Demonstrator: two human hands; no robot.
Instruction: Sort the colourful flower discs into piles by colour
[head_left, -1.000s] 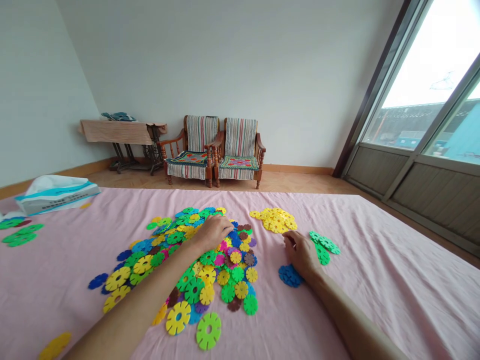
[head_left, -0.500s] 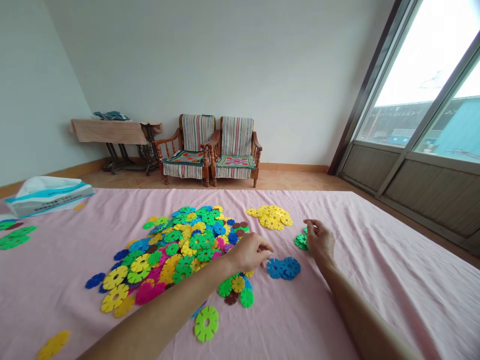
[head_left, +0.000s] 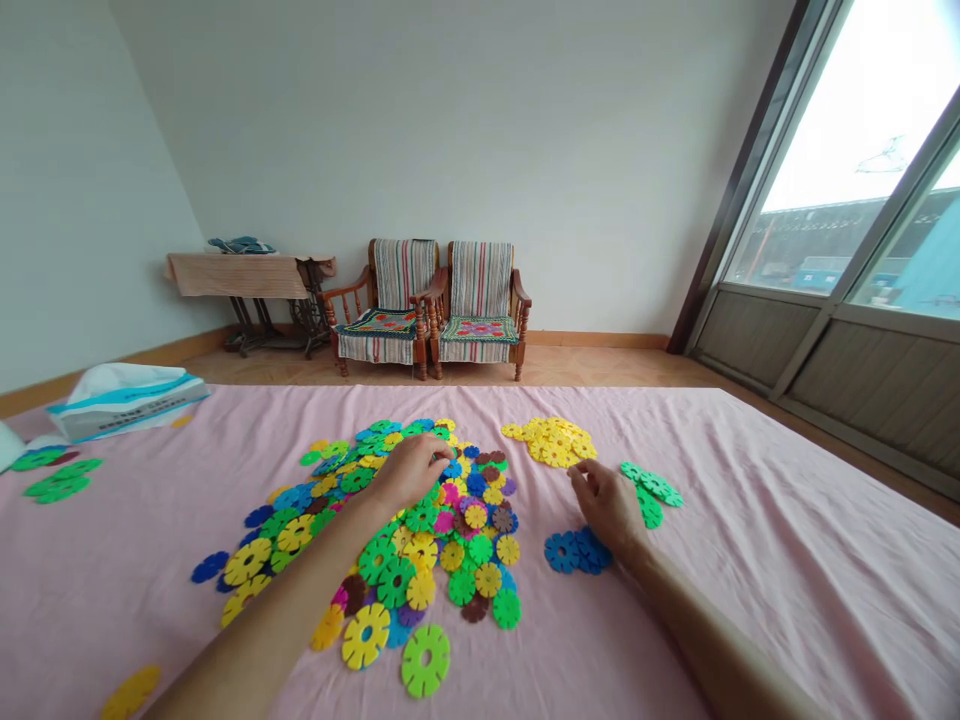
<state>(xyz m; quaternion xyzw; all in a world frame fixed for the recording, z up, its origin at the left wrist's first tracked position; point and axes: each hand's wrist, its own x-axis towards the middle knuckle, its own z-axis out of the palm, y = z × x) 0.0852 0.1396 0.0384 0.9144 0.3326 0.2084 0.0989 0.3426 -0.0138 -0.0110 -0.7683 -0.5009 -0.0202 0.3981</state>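
Observation:
A big mixed pile of flat plastic snowflake discs [head_left: 390,520] in several colours lies on the pink sheet [head_left: 750,560]. My left hand [head_left: 409,470] rests on the far part of that pile, fingers curled in a pinch on a disc I cannot make out. My right hand [head_left: 607,505] lies to the right on the sheet with fingers loosely bent, between a small blue group of discs [head_left: 574,552] and a green group [head_left: 651,492]. A yellow group [head_left: 555,440] sits just beyond it.
A tissue pack [head_left: 124,400] and more green discs [head_left: 52,478] lie at the far left; a lone yellow disc [head_left: 131,692] is near the front left. Two striped wooden armchairs [head_left: 431,305] and a small table [head_left: 247,275] stand by the back wall. A large window [head_left: 862,200] is on the right.
My left hand went from beside the blue group back up onto the mixed pile. My right hand drew back from the green group toward the blue one.

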